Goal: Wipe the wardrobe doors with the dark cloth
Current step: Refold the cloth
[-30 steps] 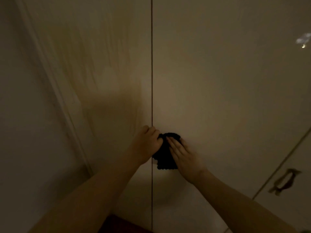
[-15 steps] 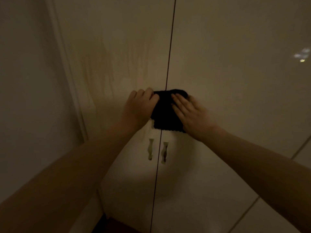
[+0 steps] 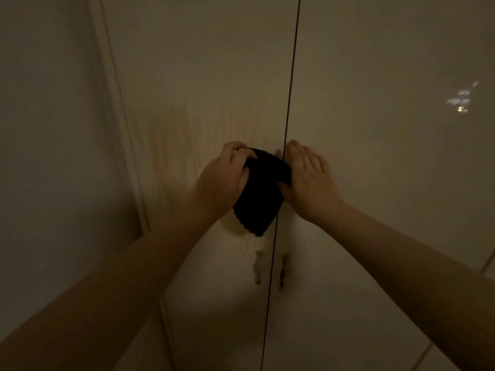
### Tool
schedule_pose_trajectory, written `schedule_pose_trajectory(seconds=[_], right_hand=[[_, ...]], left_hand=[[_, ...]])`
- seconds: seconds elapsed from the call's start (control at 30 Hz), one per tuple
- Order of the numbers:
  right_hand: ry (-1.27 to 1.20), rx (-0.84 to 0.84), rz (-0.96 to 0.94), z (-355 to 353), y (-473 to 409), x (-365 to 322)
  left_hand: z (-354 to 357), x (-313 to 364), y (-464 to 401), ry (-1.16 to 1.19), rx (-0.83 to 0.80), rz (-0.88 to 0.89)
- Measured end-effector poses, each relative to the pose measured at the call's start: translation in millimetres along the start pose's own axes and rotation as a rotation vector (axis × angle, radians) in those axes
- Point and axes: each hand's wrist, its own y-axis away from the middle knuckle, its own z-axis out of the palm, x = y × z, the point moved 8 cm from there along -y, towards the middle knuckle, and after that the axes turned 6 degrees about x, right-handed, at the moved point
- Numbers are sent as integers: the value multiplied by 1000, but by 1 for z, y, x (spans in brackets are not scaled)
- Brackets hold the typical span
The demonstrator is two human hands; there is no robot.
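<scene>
Two glossy cream wardrobe doors fill the view, the left door and the right door, split by a thin dark gap. A dark knitted cloth lies against the left door just beside the gap. My left hand grips the cloth's upper left edge with curled fingers. My right hand holds its upper right edge, thumb on the cloth and fingers spread flat on the right door. The cloth's lower end hangs free above the handles.
Two small pale handles, the left handle and the right handle, sit on either side of the gap below the cloth. A plain wall and the wardrobe's side trim lie to the left. Another door's edge shows at lower right.
Both hands and the cloth have shifted left, from astride the gap onto the left door. The cloth now hangs longer between the hands. The view has tilted down, showing the handles.
</scene>
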Motion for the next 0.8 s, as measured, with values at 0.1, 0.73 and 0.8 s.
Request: schedule_pose_trajectory(seconds=[0.1, 0.73, 0.8], right_hand=[[-182, 12, 150, 1, -11, 3], [-1009, -242, 380, 2, -80, -76], [-1132, -196, 465, 0, -89, -83]], left_hand=[[-8, -13, -3, 48, -14, -15], [-51, -113, -22, -70, -340, -35], [-46, -121, -27, -151, -390, -77]])
